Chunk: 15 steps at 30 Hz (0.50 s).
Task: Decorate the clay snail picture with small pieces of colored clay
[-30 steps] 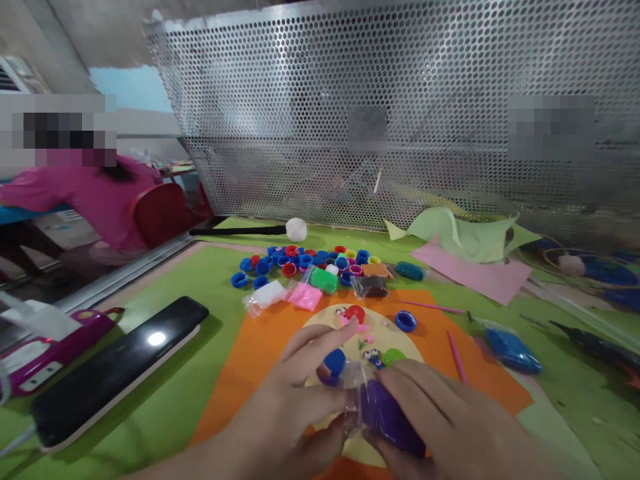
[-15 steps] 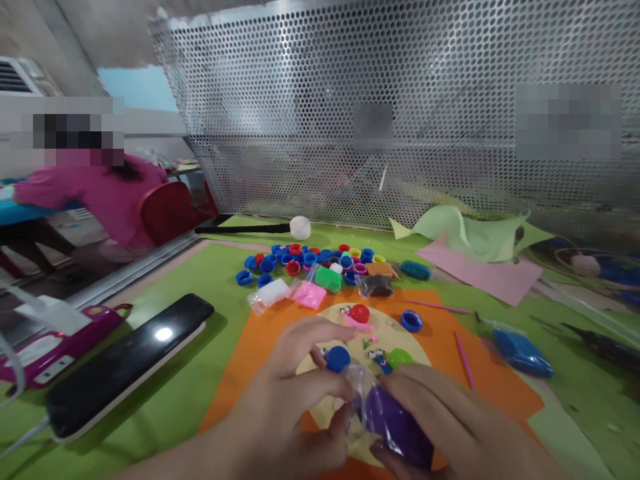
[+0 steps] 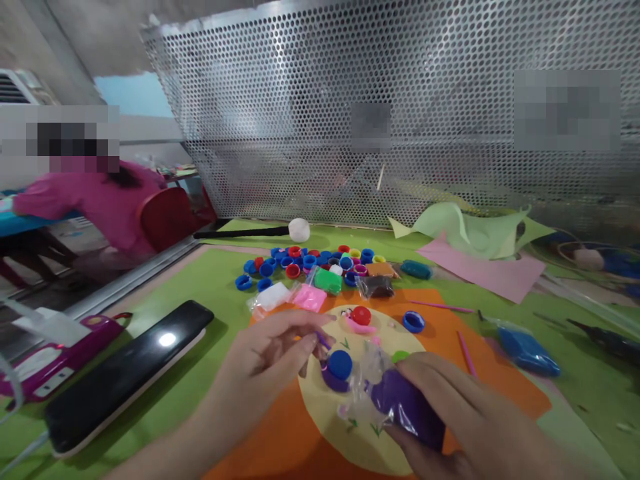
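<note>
My right hand [image 3: 450, 407] is closed round a clear plastic bag of purple modelling clay [image 3: 410, 403], its crumpled opening facing left. My left hand [image 3: 280, 350] pinches a small bit of purple clay [image 3: 324, 340] between thumb and fingers, apart from the bag. Beneath both hands lies a cream paper circle [image 3: 320, 417] on an orange sheet [image 3: 265, 433]. On the circle, a blue bottle cap [image 3: 339, 365] has purple clay along its lower edge. Farther up sits a red cap [image 3: 361, 316] with pink clay under it. A green cap [image 3: 400, 357] is partly hidden by my right hand.
Behind the circle are many loose caps [image 3: 310, 260] and clay packets, including a pink one [image 3: 309, 298]. A black power bank [image 3: 130, 373] and a magenta power strip [image 3: 60, 353] lie left. A blue clay bag [image 3: 527, 350] lies right. A perforated metal screen [image 3: 300, 120] stands behind.
My left hand has moved left and up, away from the bag, with a bit of purple clay. The bag in my right hand has shifted slightly right, uncovering more of the blue cap.
</note>
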Each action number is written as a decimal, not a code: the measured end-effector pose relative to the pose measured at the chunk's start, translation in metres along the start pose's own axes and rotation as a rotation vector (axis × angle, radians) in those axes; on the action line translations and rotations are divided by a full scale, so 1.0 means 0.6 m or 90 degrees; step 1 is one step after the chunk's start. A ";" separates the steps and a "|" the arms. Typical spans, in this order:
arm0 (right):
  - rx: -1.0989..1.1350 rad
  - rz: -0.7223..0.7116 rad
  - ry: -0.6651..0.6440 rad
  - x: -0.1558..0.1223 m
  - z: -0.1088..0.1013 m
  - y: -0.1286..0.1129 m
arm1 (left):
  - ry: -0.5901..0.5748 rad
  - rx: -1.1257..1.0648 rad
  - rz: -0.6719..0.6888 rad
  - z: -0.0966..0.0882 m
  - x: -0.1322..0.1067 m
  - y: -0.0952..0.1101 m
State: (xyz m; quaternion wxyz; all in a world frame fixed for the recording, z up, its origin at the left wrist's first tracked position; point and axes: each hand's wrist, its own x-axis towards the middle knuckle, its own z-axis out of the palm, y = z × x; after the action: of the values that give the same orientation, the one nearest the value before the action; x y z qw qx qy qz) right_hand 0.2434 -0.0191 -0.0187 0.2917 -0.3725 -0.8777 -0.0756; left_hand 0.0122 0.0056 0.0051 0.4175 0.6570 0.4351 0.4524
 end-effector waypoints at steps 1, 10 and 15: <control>-0.003 0.005 0.005 0.000 -0.001 0.003 | -0.014 -0.055 -0.044 0.001 0.003 -0.002; -0.050 0.116 0.014 0.013 -0.019 0.052 | -0.079 -0.269 -0.169 0.011 0.006 -0.012; 0.046 0.245 -0.036 -0.005 -0.026 0.087 | -0.086 -0.232 -0.150 0.004 0.005 -0.012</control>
State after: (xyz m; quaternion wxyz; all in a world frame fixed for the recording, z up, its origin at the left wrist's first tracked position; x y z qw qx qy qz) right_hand 0.2887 0.0107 -0.0123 0.2891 -0.5247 -0.8003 0.0233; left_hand 0.0139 0.0098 -0.0017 0.6077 0.5439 0.3910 0.4266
